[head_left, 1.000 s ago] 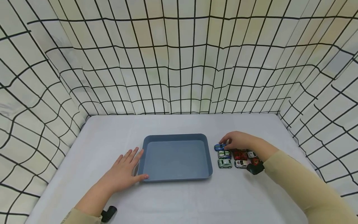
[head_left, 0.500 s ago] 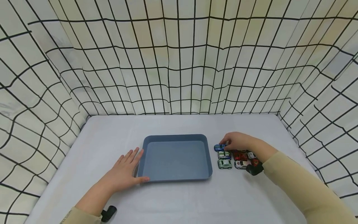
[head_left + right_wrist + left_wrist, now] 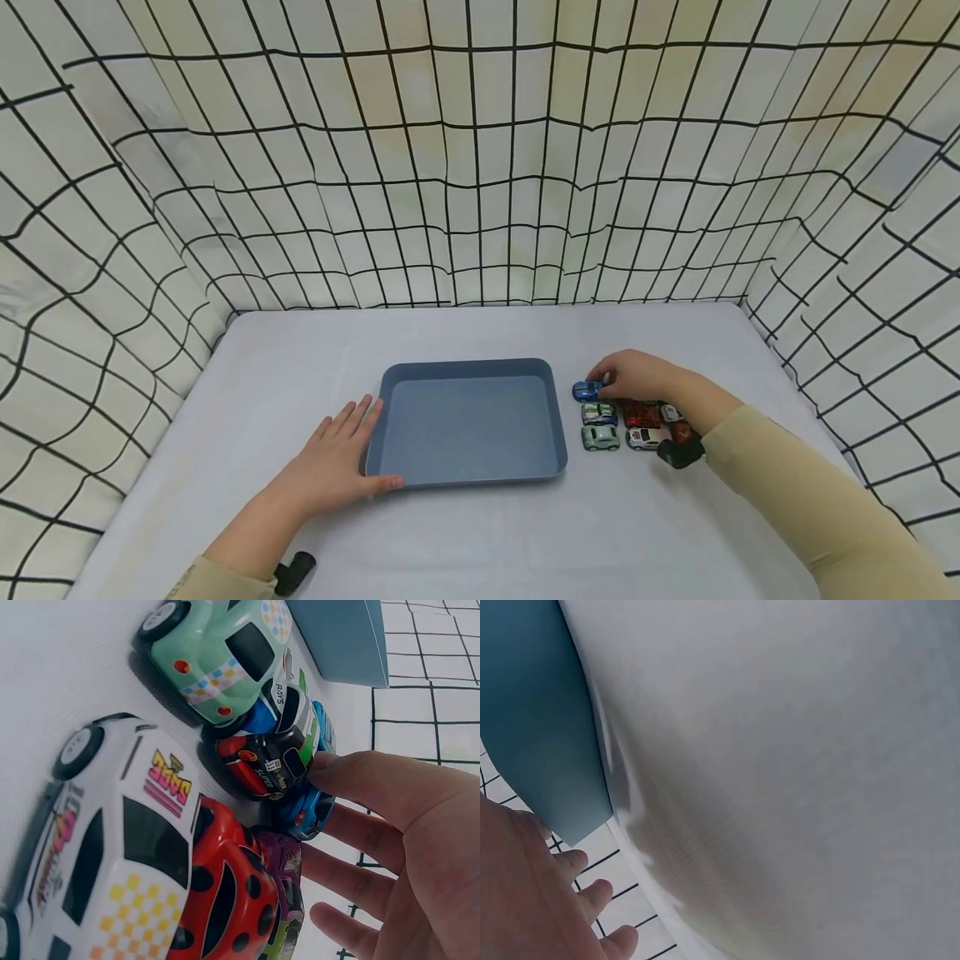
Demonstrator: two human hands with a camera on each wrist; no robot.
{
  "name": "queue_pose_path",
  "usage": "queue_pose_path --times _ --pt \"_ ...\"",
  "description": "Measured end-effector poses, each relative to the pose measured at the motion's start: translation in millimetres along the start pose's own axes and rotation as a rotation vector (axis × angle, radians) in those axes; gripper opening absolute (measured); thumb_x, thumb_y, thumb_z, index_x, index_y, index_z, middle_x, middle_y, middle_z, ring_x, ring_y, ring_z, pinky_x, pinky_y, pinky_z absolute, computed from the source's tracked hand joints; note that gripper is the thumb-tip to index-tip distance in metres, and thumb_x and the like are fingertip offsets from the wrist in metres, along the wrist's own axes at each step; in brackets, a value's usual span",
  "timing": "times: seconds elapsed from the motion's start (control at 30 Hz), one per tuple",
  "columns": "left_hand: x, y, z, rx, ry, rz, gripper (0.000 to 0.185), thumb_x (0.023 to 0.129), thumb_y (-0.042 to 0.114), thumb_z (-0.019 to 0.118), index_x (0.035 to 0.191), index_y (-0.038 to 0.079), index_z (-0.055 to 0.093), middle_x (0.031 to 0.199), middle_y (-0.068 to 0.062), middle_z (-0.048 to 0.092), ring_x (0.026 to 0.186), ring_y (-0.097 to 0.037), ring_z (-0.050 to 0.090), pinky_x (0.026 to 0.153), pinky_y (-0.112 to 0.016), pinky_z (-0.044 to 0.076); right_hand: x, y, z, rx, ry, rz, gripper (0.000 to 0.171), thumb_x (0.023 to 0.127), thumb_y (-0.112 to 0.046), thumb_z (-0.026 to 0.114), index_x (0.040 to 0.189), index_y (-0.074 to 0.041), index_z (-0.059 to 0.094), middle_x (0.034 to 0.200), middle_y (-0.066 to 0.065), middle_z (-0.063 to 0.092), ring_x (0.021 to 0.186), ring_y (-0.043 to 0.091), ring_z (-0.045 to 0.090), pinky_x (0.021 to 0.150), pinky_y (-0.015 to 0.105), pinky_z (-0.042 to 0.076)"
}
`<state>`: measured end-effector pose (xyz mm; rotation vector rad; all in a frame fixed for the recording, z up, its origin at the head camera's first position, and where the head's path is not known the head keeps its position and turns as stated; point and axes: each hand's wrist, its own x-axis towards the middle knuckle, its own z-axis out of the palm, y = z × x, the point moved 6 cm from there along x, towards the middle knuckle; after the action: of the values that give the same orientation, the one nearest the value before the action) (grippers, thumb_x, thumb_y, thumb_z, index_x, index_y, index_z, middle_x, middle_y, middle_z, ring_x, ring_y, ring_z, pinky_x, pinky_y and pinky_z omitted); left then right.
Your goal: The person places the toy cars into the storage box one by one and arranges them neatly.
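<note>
A blue toy car (image 3: 587, 391) stands at the far left corner of a cluster of toy cars, right of the blue tray (image 3: 465, 367). My right hand (image 3: 628, 375) arches over it. In the right wrist view the thumb (image 3: 375, 784) and fingers (image 3: 352, 851) pinch the blue car (image 3: 311, 814) from both sides. My left hand (image 3: 333, 458) lies flat on the table at the tray's left edge, thumb against its near left corner. The left wrist view shows that hand (image 3: 525, 900) beside the tray (image 3: 532, 712).
The cluster holds a green-white car (image 3: 600, 412), a mint car (image 3: 601, 437), a red car (image 3: 641, 414) and a white car (image 3: 647, 437). They stand on a white table (image 3: 480, 542). Checked cloth walls (image 3: 480, 167) close in three sides.
Hardly anything: both hands stay where they were, and the view has shifted slightly.
</note>
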<state>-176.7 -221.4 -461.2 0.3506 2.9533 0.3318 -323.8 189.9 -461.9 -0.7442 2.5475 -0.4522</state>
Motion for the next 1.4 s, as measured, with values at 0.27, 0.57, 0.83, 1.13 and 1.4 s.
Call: queue_pose_path --times 0.27,0.57,0.83,1.13,1.4 --pt "-0.4 -0.4 1.5 -0.005 -0.004 0.000 0.125 0.072 0.084 0.059 0.159 0.005 0.017 0.163 -0.022 0.016 0.148 -0.044 0.015 0.115 -0.064 0.012 -2.5 1.5 -7.5 0.052 0.036 0.001 0.032 0.094 -0.020 0.069 0.125 -0.013 0.070 0.109 0.000 0.068 0.091 0.013 0.062 0.079 0.035 0.054" --pt "-0.3 -0.7 1.3 -0.017 -0.005 -0.005 0.125 0.072 0.085 0.059 0.159 0.005 0.017 0.162 -0.022 0.016 0.148 -0.045 0.015 0.115 -0.065 0.012 -6.8 -8.0 -19.7 0.139 0.066 -0.026 0.035 0.092 -0.022 0.072 0.126 -0.016 0.070 0.117 0.001 0.068 0.099 0.016 0.062 0.080 0.036 0.054" --pt "-1.5 0.1 0.5 -0.020 -0.005 -0.014 0.124 0.073 0.085 0.058 0.158 0.004 0.018 0.162 -0.023 0.017 0.148 -0.045 0.015 0.116 -0.064 0.013 -4.8 -14.1 -21.5 0.197 0.070 -0.046 0.037 0.091 -0.025 0.074 0.127 -0.017 0.070 0.112 -0.002 0.068 0.097 0.015 0.061 0.080 0.035 0.053" --pt "-3.3 4.2 -2.9 -0.006 0.008 -0.019 0.125 0.072 0.087 0.055 0.158 0.003 0.020 0.161 -0.024 0.019 0.147 -0.046 0.017 0.115 -0.065 0.015 1.8 -35.5 -23.7 0.228 0.068 -0.068 0.037 0.089 -0.027 0.075 0.126 -0.020 0.071 0.103 -0.006 0.068 0.092 0.014 0.062 0.077 0.034 0.052" --pt "-1.1 2.6 1.4 0.010 0.002 -0.028 0.125 0.072 0.086 0.057 0.158 0.003 0.018 0.162 -0.024 0.016 0.147 -0.046 0.015 0.115 -0.065 0.014 13.5 -64.3 -19.8 0.234 0.055 -0.105 0.036 0.087 -0.024 0.077 0.123 -0.019 0.073 0.104 -0.006 0.069 0.091 0.013 0.061 0.076 0.033 0.050"
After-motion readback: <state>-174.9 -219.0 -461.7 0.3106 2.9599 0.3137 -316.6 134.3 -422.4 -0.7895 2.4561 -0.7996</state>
